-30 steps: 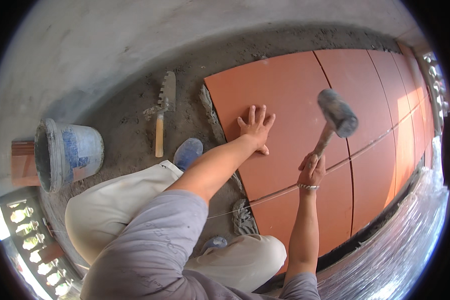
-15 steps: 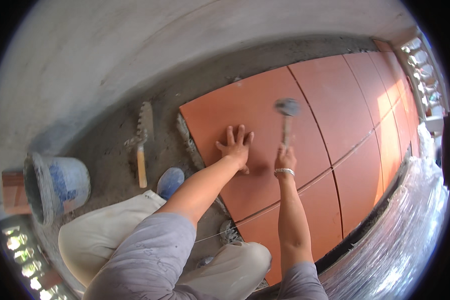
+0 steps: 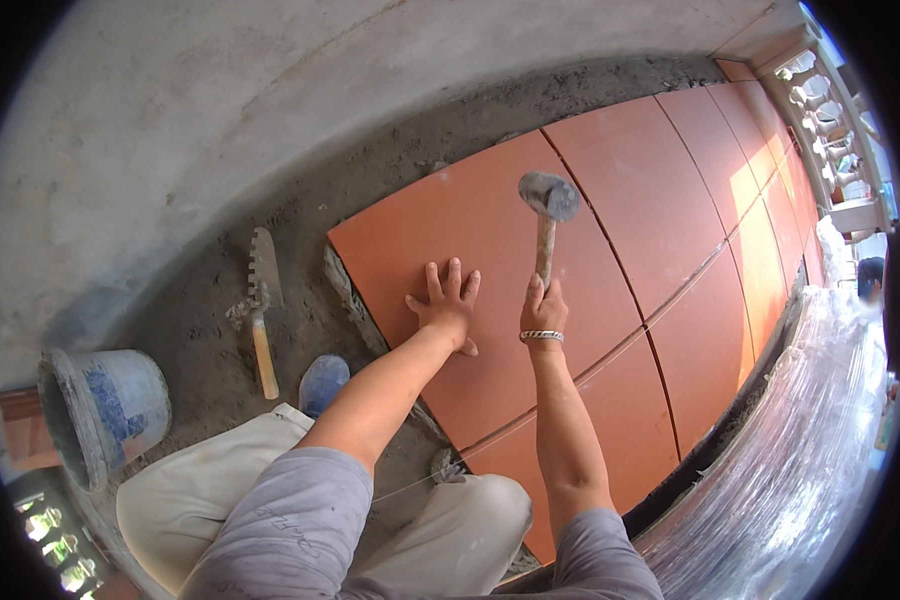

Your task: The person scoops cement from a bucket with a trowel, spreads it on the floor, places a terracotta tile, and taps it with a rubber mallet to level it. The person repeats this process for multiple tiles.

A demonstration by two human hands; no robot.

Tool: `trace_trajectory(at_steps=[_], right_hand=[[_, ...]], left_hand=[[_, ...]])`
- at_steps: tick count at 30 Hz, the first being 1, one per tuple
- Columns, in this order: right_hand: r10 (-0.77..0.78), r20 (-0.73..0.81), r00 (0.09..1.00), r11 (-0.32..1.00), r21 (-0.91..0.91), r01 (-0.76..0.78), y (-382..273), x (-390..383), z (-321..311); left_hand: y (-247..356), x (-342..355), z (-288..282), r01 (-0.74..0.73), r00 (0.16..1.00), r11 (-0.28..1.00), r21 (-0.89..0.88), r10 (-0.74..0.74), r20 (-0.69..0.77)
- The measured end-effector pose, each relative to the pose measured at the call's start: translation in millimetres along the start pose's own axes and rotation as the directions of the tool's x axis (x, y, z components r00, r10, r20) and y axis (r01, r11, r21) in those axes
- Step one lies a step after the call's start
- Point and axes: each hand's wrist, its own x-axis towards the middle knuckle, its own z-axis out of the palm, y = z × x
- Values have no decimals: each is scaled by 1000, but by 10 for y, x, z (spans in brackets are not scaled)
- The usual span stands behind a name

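My left hand (image 3: 447,312) lies spread on a large terracotta floor tile (image 3: 410,225), fingers apart. My right hand (image 3: 543,308), a bracelet at its wrist, is closed round the wooden handle of a rubber mallet (image 3: 549,197). The mallet's grey, dusty head is over the same tile, near the joint with the tile to its right. Whether the head touches the surface I cannot tell. Grey mortar shows under the tile's left edge. To the left, a notched trowel (image 3: 261,300) with a wooden handle lies on the mortar-smeared floor.
A mortar-stained bucket (image 3: 125,405) lies tipped at the left, beside a reddish tile piece (image 3: 28,428). A bare wall (image 3: 190,130) runs along the far side. Plastic-wrapped goods (image 3: 770,470) line the right; a balustrade (image 3: 825,115) stands beyond. A thin string (image 3: 402,487) stretches near my knee.
The view has shifted slightly, moving the scene left in the picture. The mallet head, blurred before, now shows sharply and at a different tilt. My left hand stays spread on the tile.
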Motion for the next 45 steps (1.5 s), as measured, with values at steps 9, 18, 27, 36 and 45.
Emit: trace_trajectory(at_steps=[9, 18, 27, 36, 45], right_hand=[[56, 53, 997, 996, -70, -52, 18, -46, -48], [94, 115, 989, 959, -279, -58, 7, -122, -13], [-222, -112, 969, 759, 604, 244, -260, -408, -12], [-271, -48, 961, 957, -122, 263, -131, -267, 355], [-58, 154, 986, 985, -150, 82, -281, -384, 339]], left_hand=[[-37, 54, 77, -23, 999, 1000, 12, 23, -39], [-82, 38, 68, -37, 999, 999, -14, 37, -34], [-359, 47, 64, -65, 984, 988, -143, 40, -171], [-756, 175, -156, 116, 988, 990, -80, -123, -92], [-679, 187, -218, 143, 988, 987, -74, -147, -50]])
